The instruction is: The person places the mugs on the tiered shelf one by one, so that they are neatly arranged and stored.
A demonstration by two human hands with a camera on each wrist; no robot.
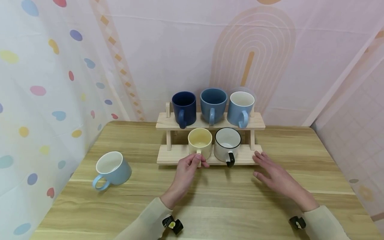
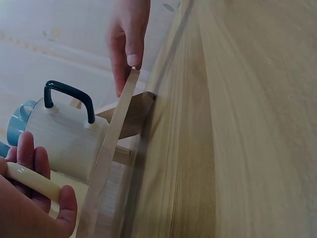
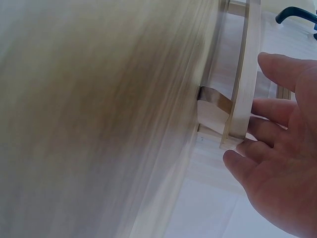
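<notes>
A pale yellow mug (image 1: 200,139) stands on the lower board of a two-tier wooden rack (image 1: 177,155). My left hand (image 1: 187,170) pinches its handle between thumb and fingers; the left wrist view shows the yellow handle (image 2: 37,183) in that grip. To its right on the same board is a white mug (image 1: 223,151) with black rim and handle. My right hand (image 1: 274,173) rests its fingers against the right end of the lower board, fingers extended, as the right wrist view also shows beside the board edge (image 3: 245,84).
The upper board (image 1: 210,125) carries a dark navy mug (image 1: 189,111), a medium blue mug (image 1: 220,108) and a light blue mug (image 1: 235,111). Another light blue mug (image 1: 118,171) sits on the wooden table (image 1: 228,203) at the left. A patterned curtain (image 1: 168,60) hangs behind.
</notes>
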